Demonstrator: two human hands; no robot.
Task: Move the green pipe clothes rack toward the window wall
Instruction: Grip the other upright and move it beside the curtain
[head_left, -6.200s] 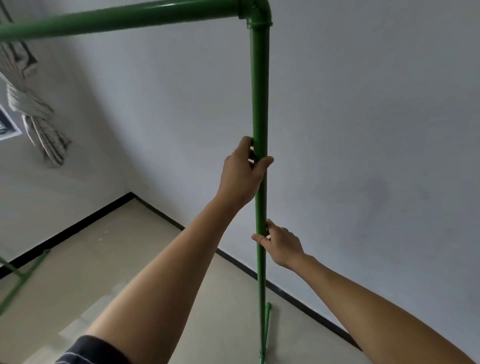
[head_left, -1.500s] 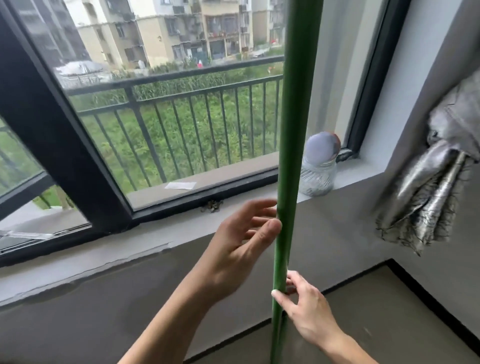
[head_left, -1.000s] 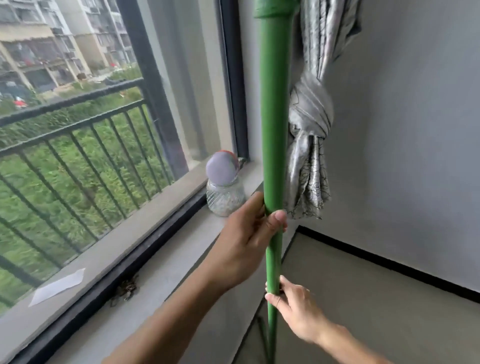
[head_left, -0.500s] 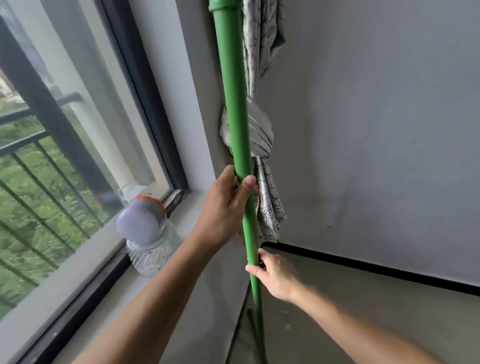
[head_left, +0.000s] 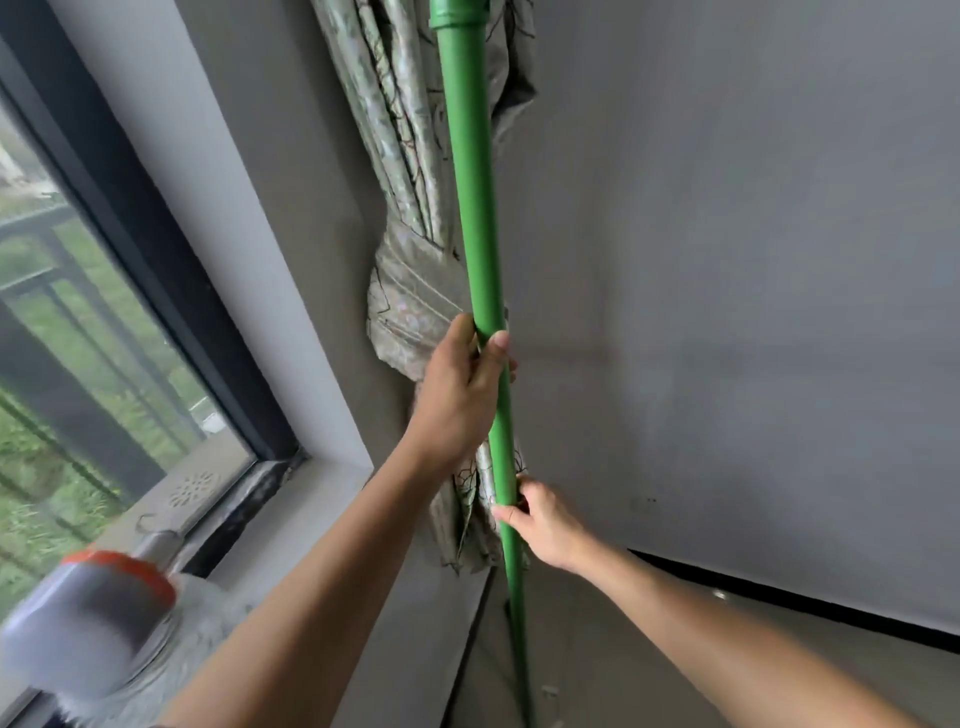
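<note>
One upright of the green pipe clothes rack (head_left: 475, 197) runs from the top of the view down to the floor, close to the room corner beside the window (head_left: 93, 322). My left hand (head_left: 457, 387) is wrapped around the pipe at mid height. Lower down, my right hand (head_left: 543, 522) grips the same pipe. The rack's top bar and foot are out of view.
A knotted silvery curtain (head_left: 410, 296) hangs in the corner right behind the pipe. A glass jar with an orange-rimmed grey lid (head_left: 98, 613) stands on the window sill (head_left: 291, 519) at lower left. The grey wall (head_left: 727, 312) with a black skirting fills the right side.
The view has swung right, from the window to the corner. The pipe, still held in both hands, now stands right in front of the knotted curtain, and the jar has slid to lower left.
</note>
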